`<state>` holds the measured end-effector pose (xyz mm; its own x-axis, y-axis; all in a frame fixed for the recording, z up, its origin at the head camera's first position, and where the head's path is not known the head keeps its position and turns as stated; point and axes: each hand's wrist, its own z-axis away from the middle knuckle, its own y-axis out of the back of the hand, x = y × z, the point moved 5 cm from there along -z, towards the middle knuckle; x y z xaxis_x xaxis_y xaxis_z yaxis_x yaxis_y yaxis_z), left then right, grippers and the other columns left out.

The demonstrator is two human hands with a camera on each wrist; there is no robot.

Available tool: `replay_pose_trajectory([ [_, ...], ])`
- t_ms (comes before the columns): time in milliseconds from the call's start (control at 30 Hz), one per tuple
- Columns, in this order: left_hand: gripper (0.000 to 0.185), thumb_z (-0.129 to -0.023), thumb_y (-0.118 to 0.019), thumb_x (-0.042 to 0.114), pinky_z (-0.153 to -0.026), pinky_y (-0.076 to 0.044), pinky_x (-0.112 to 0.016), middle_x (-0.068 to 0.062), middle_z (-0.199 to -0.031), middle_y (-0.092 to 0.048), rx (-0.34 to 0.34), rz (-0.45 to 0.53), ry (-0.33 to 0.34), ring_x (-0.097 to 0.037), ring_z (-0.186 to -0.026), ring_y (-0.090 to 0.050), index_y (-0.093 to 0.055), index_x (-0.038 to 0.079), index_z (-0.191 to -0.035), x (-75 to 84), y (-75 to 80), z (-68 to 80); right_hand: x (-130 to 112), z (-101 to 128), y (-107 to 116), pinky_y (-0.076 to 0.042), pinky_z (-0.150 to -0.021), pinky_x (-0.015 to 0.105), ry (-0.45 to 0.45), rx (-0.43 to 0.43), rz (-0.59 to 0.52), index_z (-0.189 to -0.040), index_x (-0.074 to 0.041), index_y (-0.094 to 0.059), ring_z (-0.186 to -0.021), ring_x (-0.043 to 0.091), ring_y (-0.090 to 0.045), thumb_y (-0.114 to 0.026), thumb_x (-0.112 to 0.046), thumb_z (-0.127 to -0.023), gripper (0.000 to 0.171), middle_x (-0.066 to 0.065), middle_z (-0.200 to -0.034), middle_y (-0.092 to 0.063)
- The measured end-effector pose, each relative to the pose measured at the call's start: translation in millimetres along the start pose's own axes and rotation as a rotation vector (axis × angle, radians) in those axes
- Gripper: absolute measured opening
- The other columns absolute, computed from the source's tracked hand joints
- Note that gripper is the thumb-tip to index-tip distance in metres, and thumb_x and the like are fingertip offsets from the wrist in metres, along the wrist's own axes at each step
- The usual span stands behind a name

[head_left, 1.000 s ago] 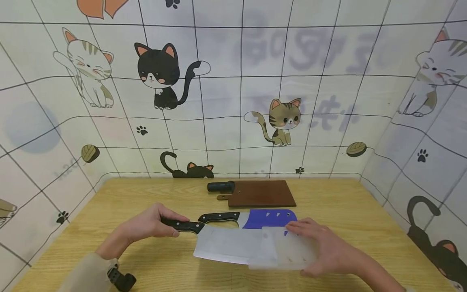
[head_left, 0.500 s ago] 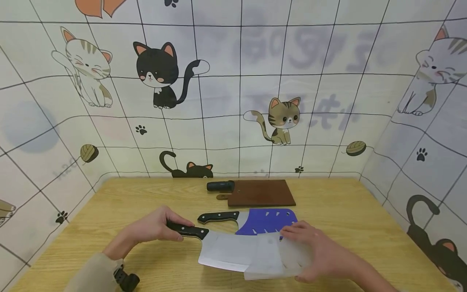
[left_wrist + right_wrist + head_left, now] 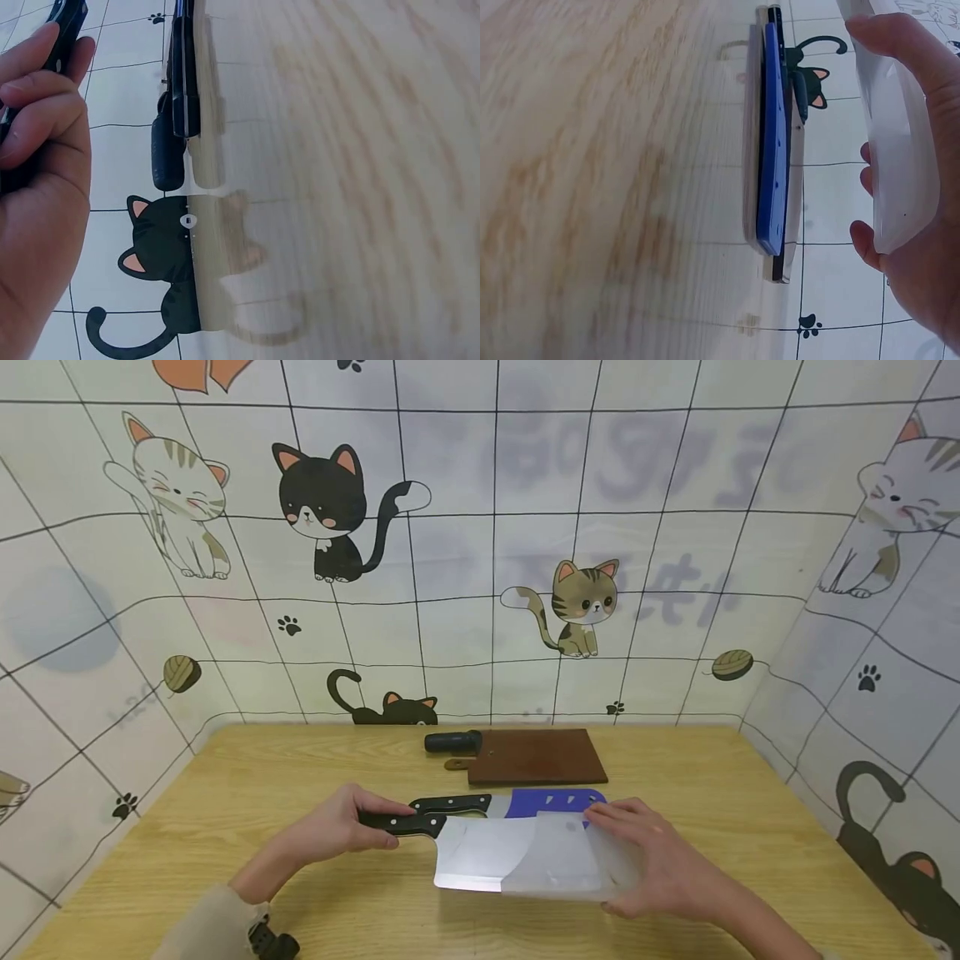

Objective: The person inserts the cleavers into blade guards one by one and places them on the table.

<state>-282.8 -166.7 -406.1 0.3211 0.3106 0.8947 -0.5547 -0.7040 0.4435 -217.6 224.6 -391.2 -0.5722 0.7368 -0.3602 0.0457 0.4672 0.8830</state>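
My left hand [image 3: 337, 831] grips the black riveted handle of a cleaver [image 3: 480, 852], its wide steel blade pointing right. In the left wrist view, the fingers of that hand [image 3: 45, 127] curl round the handle. A translucent white blade cover [image 3: 558, 860] sits over the outer part of the blade. My right hand [image 3: 663, 868] holds this cover at its outer end, thumb on one side and fingers on the other, as the right wrist view of the cover [image 3: 901, 150] shows. Cleaver and cover are raised above the table. Just behind lies a second knife with a blue blade cover [image 3: 525, 803], partly hidden.
Farther back on the wooden table [image 3: 315, 752] lies a brown cutting board [image 3: 540, 756]. A black cylindrical object [image 3: 452, 742] lies at its left end. A wall covering with printed cats [image 3: 450, 568] rises behind and at both sides.
The cleaver has shifted right with my left hand, and less bare blade shows outside the white cover. Both dipped toward me, then rose again. The right hand stays near its place.
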Motion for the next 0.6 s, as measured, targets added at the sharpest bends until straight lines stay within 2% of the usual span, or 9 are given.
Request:
replay_pose_trajectory([
  [200,0.038,-0.084,-0.080,0.003,-0.052,-0.036,-0.018,-0.008,-0.097,-0.072,-0.067,-0.012,-0.058,-0.004,-0.059,-0.041,-0.075,0.003,-0.122,0.9,-5.3,0.2,-6,3,-4,-0.052,-0.092,0.054,0.064,-0.064,0.023,-0.141,-0.018,-0.064,-0.123,0.025,-0.052,-0.095,-0.049,-0.059,0.093,-0.002,-0.138,-0.061],
  [300,0.038,-0.085,-0.081,0.004,-0.053,-0.037,-0.019,-0.005,-0.095,-0.070,-0.043,-0.003,-0.042,-0.004,-0.060,-0.042,-0.075,0.002,-0.122,0.8,-10.3,-0.8,-7,3,-6,-0.051,-0.092,0.056,0.051,-0.062,0.037,-0.142,-0.018,-0.063,-0.124,0.025,-0.051,-0.094,-0.050,-0.060,0.092,-0.003,-0.140,-0.060],
  [467,0.039,-0.086,-0.081,0.008,-0.049,-0.034,-0.020,0.003,-0.076,-0.061,0.038,0.033,0.025,-0.006,-0.054,-0.039,-0.074,0.001,-0.123,-0.3,-17.6,-4.4,-10,-3,-5,-0.052,-0.090,0.057,0.057,0.045,0.088,-0.136,-0.010,-0.067,-0.121,0.028,-0.053,-0.097,-0.045,-0.054,0.094,0.004,-0.137,-0.064],
  [533,0.039,-0.086,-0.081,0.006,-0.048,-0.032,-0.020,0.004,-0.070,-0.056,0.036,0.051,0.025,-0.006,-0.051,-0.037,-0.074,0.000,-0.123,-0.3,-18.8,-5.2,-11,-4,-5,-0.052,-0.090,0.057,0.051,0.052,0.086,-0.135,-0.008,-0.067,-0.120,0.029,-0.054,-0.097,-0.043,-0.053,0.094,0.006,-0.137,-0.064],
  [600,0.038,-0.086,-0.080,0.005,-0.048,-0.033,-0.019,0.004,-0.071,-0.057,0.017,0.052,0.010,-0.005,-0.051,-0.037,-0.074,0.000,-0.123,0.3,-19.4,-5.7,-10,-3,-6,-0.052,-0.091,0.057,0.032,0.025,0.070,-0.136,-0.009,-0.067,-0.121,0.029,-0.053,-0.098,-0.042,-0.053,0.094,0.005,-0.138,-0.063],
])
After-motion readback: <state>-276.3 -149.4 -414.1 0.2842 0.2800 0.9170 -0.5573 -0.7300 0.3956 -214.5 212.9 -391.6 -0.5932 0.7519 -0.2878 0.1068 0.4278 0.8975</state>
